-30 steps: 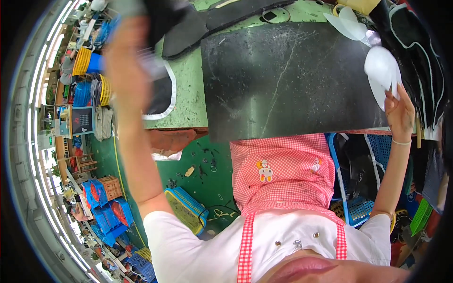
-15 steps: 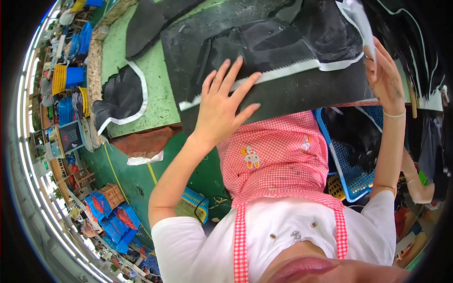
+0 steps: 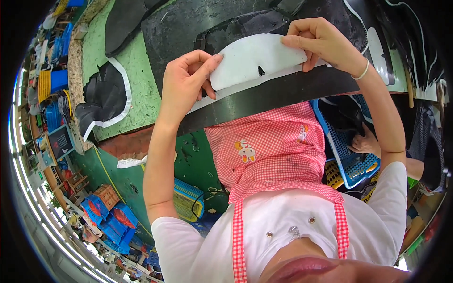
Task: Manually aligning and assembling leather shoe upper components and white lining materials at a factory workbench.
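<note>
A white curved piece (image 3: pixel 257 54) with a small notch in its lower edge is stretched between my two hands. My left hand (image 3: pixel 186 80) pinches its left end between thumb and fingers. My right hand (image 3: pixel 328 45) grips the upper right end, thumb on top. Just beneath lies a black sheet piece (image 3: pixel 226 30) with a white strip along its near edge; the white piece and my hands cover part of it. Both rest over a black board (image 3: pixel 278 96) on the green table. Whether the white piece touches the black one, I cannot tell.
Left on the green tabletop (image 3: pixel 141 89) lies another white-edged black piece (image 3: pixel 106 94). A second white piece (image 3: pixel 377 54) sits at the board's right. Another person's hand (image 3: pixel 365 141) reaches into a blue basket (image 3: pixel 347 177) holding black pieces. A yellow-and-blue basket (image 3: pixel 186 200) stands on the floor.
My left hand has lifted off the black piece and closed on the white piece's left end. My right hand has come left from the far right edge. Another person's hand has entered the basket.
</note>
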Tool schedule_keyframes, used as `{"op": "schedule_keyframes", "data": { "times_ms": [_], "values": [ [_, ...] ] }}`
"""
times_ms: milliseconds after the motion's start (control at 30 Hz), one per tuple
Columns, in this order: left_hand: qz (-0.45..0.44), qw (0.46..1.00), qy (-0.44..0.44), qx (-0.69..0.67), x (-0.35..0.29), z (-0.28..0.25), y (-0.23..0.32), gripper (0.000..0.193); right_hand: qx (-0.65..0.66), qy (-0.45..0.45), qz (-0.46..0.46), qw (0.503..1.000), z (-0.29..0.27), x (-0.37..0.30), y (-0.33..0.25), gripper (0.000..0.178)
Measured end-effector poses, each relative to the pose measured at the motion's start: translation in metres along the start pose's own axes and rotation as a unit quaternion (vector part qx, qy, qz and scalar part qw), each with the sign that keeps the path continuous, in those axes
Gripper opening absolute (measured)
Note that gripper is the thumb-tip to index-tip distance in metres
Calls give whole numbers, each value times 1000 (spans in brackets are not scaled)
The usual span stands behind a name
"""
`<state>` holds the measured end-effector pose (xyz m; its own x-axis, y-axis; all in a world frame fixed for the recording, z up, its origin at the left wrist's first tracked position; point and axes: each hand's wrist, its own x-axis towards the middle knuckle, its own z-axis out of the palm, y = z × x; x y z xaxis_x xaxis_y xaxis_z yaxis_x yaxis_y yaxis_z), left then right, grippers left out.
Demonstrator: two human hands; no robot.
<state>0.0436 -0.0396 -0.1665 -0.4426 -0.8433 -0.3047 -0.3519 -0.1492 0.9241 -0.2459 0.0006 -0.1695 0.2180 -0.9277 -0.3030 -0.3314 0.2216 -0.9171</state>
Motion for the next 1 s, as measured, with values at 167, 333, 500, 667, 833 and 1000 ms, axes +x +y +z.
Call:
{"op": "schedule_keyframes", "data": {
  "times_ms": [167,333,500,667,833,1000],
  "values": [
    [-17,1000,-5,20,9,1,-3,25,1,-25,30,999,-6,7,6,27],
    [-29,972,21,233,10,11,13,22,-87,-37,219,971,5,12,-59,28],
    [167,859,67,478,8,16,7,16,-517,74,25,852,14,12,-9,25],
    [371,846,58,379,1,48,-7,56,-385,154,-406,814,31,5,25,36],
    [382,834,173,359,25,47,-13,51,-339,254,-401,812,50,14,2,29],
    [365,839,112,389,31,31,1,25,-340,212,-417,816,42,28,7,20]
  ]
}}
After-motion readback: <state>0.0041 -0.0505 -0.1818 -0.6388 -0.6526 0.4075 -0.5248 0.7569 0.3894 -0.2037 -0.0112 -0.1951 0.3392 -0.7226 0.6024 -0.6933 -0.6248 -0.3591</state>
